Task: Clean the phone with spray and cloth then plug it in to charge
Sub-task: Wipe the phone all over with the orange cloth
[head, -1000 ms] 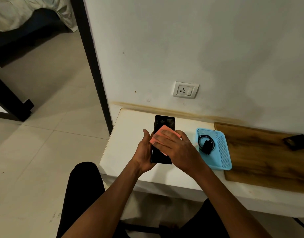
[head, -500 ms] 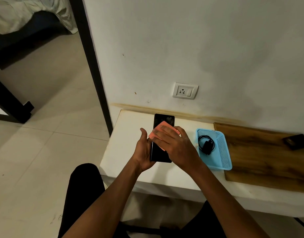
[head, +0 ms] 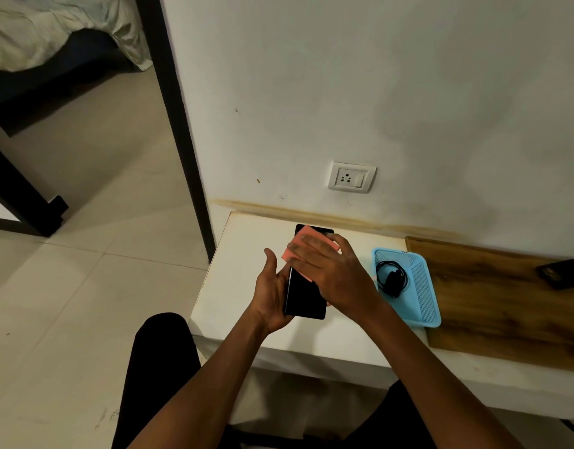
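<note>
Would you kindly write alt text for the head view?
A right hand presses a pink cloth onto a black phone held by the left hand above a white table; a blue basket holds a charger.

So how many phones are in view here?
2: one phone gripped by the left hand, wiped with the pink cloth; a dark phone-like object lies on the wooden board.

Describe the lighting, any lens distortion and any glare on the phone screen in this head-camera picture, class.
Head view: dim, warm indoor light with soft shadows on the wall; wide-angle distortion bows the dark door frame; the phone screen reads plain black, no glare; the right hand pressing the pink cloth and the left hand look sharp; the small dark object at the right edge is unclear.
</note>
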